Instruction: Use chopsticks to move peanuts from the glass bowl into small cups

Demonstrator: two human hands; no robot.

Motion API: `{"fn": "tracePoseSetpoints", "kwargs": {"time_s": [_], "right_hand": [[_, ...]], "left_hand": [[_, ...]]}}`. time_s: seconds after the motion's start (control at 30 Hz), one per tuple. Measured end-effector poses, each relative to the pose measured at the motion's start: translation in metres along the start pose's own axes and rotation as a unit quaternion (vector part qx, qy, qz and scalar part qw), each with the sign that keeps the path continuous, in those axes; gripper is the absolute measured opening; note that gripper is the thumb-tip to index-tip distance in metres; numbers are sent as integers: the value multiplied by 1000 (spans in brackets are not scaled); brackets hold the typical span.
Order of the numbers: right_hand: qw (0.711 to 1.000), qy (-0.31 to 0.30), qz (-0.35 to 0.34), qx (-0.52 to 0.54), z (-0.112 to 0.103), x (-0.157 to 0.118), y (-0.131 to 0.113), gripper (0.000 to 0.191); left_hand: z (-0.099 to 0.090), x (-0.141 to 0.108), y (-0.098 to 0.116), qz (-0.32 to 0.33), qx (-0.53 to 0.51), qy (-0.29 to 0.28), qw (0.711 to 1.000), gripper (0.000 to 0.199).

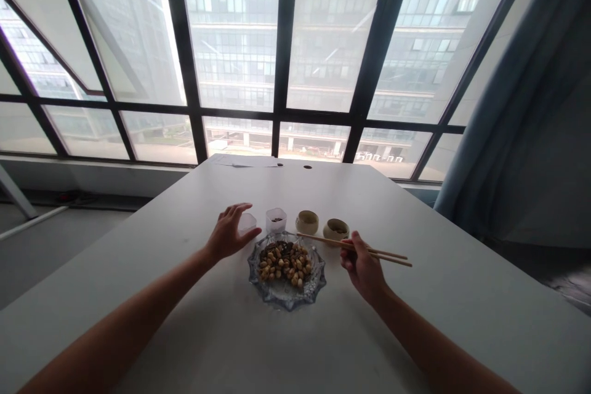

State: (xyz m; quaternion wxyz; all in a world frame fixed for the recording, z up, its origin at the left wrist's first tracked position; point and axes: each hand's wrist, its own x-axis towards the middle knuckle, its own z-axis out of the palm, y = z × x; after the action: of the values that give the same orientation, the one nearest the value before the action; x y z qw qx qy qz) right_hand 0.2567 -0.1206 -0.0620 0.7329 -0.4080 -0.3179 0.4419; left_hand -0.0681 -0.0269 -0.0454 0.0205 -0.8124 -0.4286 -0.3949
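Note:
My right hand [363, 263] is closed around a pair of wooden chopsticks [388, 255], whose tips point left over the back rim of a scalloped glass dish [289, 300]. Peanuts [281, 265] and darker seeds [284, 247] lie in that dish. At its upper left, my left hand [231, 233] has its fingers spread beside a clear plastic cup [248, 222]; whether it touches the cup I cannot tell. A second clear cup [276, 220] holds a few dark bits. Two beige bowls [307, 222] stand to its right, and the right one [336, 230] has something inside.
The white table [203, 332] reaches toward tall windows with dark frames [240, 114]. White sheets [244, 161] lie at its far edge, near two dark round spots. A blue-grey curtain [503, 111] hangs on the right.

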Motion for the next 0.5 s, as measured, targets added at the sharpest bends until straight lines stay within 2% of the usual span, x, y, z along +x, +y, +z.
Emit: {"fn": "tracePoseSetpoints", "kwargs": {"time_s": [0.13, 0.2, 0.3, 0.4, 0.5], "right_hand": [[999, 27, -21, 18, -14, 23, -16, 50], [998, 46, -31, 23, -23, 33, -24, 50], [996, 72, -45, 25, -37, 44, -34, 49], [994, 92, -57, 22, -49, 52, -41, 47], [992, 103, -62, 22, -56, 57, -44, 47]], "left_hand": [[1, 47, 47, 30, 10, -104, 994, 62], [12, 72, 72, 45, 16, -176, 983, 64], [39, 103, 102, 53, 48, -287, 955, 70], [67, 122, 120, 47, 99, -374, 921, 83], [86, 130, 124, 38, 136, -421, 896, 82]]}}
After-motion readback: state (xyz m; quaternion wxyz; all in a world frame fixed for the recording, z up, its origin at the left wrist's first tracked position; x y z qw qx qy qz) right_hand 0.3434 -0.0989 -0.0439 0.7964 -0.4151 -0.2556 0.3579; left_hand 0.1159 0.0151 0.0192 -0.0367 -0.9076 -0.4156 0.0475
